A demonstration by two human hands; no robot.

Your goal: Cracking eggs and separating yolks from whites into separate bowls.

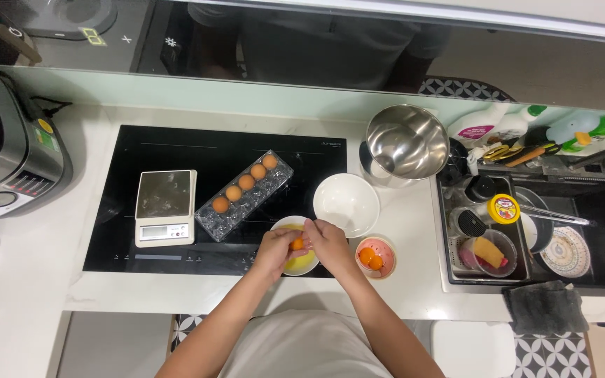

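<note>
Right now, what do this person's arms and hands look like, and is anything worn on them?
Both arms are bare from the elbows down. The left hand and right hand wear no gloves, and I see no watch or rings. A light-coloured shirt covers the body below.

A white table (29,280) runs across the frame, with a black glass cooktop (176,150) set into it left of centre and a dark sink (596,203) at the right. On the cooktop sit a small kitchen scale (165,208) and a clear egg tray (245,196) beside it. A steel bowl (404,143), an empty white bowl (346,204) and a small pink bowl (375,257) stand right of centre, and a grey appliance (8,154) fills the upper left.
</note>
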